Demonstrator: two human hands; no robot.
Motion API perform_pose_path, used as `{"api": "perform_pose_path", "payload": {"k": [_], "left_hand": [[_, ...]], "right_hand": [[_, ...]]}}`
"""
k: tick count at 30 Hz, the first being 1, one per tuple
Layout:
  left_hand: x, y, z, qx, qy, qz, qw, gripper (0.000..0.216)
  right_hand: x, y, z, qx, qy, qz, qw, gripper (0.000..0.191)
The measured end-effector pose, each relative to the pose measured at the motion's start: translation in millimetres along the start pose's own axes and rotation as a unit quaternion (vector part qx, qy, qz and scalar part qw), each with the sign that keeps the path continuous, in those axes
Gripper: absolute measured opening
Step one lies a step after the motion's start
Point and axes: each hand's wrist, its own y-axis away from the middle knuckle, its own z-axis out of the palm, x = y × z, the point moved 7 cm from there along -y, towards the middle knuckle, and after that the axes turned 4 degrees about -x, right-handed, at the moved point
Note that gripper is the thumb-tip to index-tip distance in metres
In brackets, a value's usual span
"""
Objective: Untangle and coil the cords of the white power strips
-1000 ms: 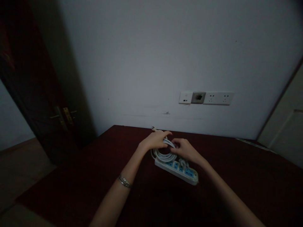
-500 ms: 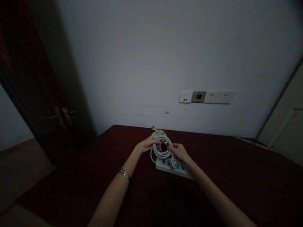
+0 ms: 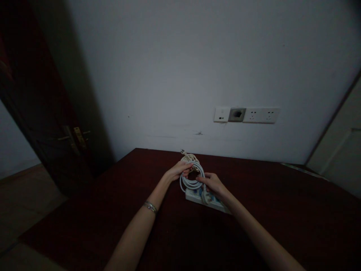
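A white power cord [image 3: 191,185] is wound into a round coil, held up between both hands. My left hand [image 3: 180,169] grips the coil's upper left side, fingers wrapped over the loops. On the right side, my right hand [image 3: 210,182] pinches the loops between thumb and fingers. The cord's plug [image 3: 205,196] hangs below my right hand, in front of a white power strip [image 3: 194,196] with blue sockets that lies on the dark red table [image 3: 158,233]. Behind the coil lies a cream-coloured cord [image 3: 194,157], also looped, its pronged plug [image 3: 182,151] pointing toward the wall.
A row of wall sockets [image 3: 261,115] is set in the pale wall behind the table. To the left stands a dark door [image 3: 47,113] with a metal handle. A thin strip-like object [image 3: 304,171] lies near the table's far right edge.
My left fingers have shifted over the top of the coil. My right fingers have moved slightly left onto the loops, and the dangling plug has turned and swung a little left.
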Motion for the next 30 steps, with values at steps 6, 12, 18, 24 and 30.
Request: {"api": "perform_pose_path", "payload": {"k": [6,12,18,24,30], "left_hand": [[1,1,1,0.01,-0.063,-0.036,0.997,0.038],[-7,0,-5,0.01,-0.017,-0.022,1.0,0.037],[-17,1,-7,-0.019,0.055,-0.03,0.998,0.028],[-23,-2,-4,0.002,0.138,-0.036,0.99,0.017],[-27,-5,-4,0.024,0.173,-0.064,0.982,0.006]], "right_hand": [[1,-2,0,-0.011,0.017,-0.02,1.0,0.018],[1,-3,-4,0.0,0.016,-0.023,1.0,0.012],[1,-2,-8,0.029,0.001,-0.021,0.999,0.013],[7,-6,-9,0.033,0.004,-0.019,0.999,0.014],[11,-7,-11,0.01,0.029,-0.003,1.0,0.023]]}}
